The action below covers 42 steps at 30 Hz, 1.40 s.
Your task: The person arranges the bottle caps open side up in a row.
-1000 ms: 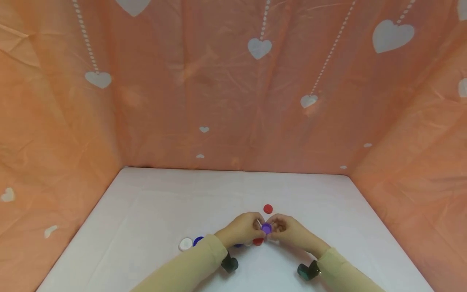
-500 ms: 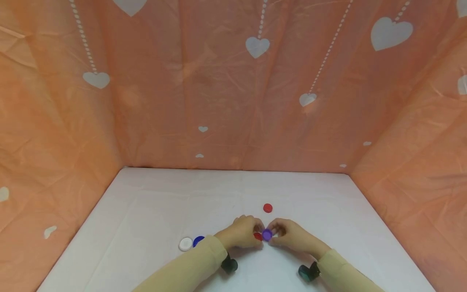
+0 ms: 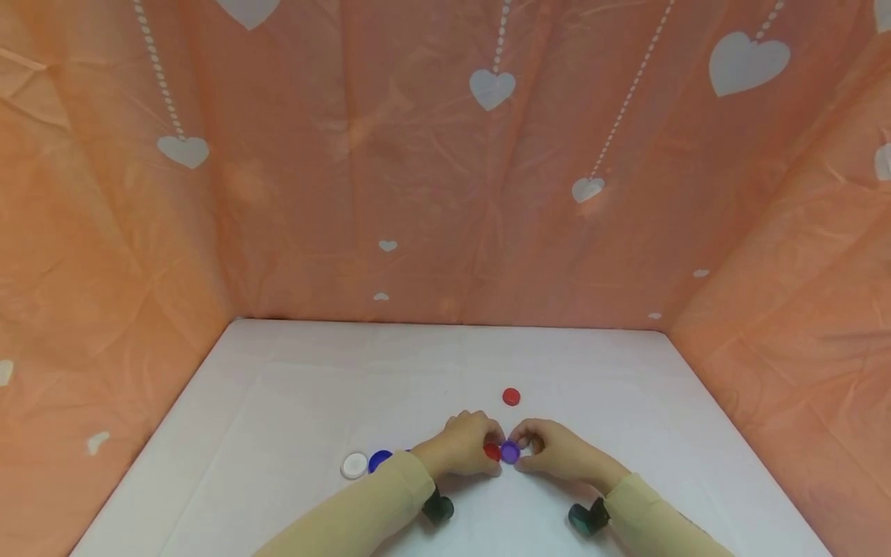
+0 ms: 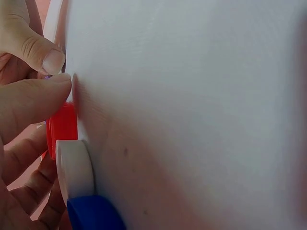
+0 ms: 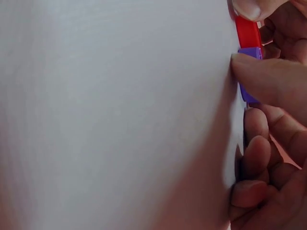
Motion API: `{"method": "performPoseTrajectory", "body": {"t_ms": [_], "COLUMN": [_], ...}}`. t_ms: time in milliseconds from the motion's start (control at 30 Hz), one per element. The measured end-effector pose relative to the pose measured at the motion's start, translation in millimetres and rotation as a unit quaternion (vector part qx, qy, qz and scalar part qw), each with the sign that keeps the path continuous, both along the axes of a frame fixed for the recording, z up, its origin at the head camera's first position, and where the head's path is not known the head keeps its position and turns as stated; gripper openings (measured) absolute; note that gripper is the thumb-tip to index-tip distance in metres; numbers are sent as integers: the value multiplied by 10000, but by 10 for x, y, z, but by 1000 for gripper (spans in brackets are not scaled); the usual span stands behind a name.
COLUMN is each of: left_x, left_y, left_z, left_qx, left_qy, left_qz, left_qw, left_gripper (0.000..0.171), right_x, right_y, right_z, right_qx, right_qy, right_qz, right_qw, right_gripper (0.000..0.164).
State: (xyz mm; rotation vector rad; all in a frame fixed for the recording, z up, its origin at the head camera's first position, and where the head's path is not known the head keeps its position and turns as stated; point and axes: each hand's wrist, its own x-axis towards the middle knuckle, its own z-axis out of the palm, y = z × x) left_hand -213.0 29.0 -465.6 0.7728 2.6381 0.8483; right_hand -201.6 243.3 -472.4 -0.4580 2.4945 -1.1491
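A purple bottle cap [image 3: 510, 452] lies flat on the white table, with the thumb and fingers of my right hand [image 3: 560, 450] pinching it at its sides. Right beside it, on the left, is a red bottle cap [image 3: 492, 451]; my left hand [image 3: 461, 445] holds this one between thumb and fingers. In the right wrist view the purple cap [image 5: 249, 91] and red cap [image 5: 248, 32] stand edge to edge. The left wrist view shows a white cap [image 4: 76, 167] and a blue cap [image 4: 95, 213] following the red cap [image 4: 63, 127] in a row, under my left hand.
Farther back lies a lone red cap [image 3: 511, 397]. At the row's left end are a white cap [image 3: 354, 466] and a blue cap [image 3: 380, 461], the rest hidden by my left sleeve [image 3: 362, 503]. Orange cloth [image 3: 431, 193] with hearts walls the table's back and sides.
The purple cap, held between both hands a second ago, has come down toward me beside the red cap. My left hand has shifted from the purple cap to the red one.
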Motion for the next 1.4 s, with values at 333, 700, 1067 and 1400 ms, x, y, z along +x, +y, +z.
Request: {"method": "performPoseTrajectory", "body": {"t_ms": [333, 700, 1067, 1400], "left_x": [-113, -588, -725, -742], "left_y": [-83, -18, -8, 105], "left_z": [126, 216, -6, -50], "left_qx": [305, 1754, 1566, 1688], "left_qy": [-708, -1329, -1588, -1503], "left_qz": [69, 697, 1019, 1249], "left_qw": [9970, 9730, 9695, 9661], "left_gripper": [41, 41, 35, 27], "right_x": [-84, -527, -633, -641], "right_y": [50, 87, 41, 11], "right_z": [83, 105, -52, -120], "right_qx": [46, -846, -482, -251], "right_qy": [29, -7, -92, -25], "right_qz": [243, -1332, -1572, -1626], "right_qw": [9997, 9875, 9863, 9864], "right_gripper": [22, 35, 38, 31]}}
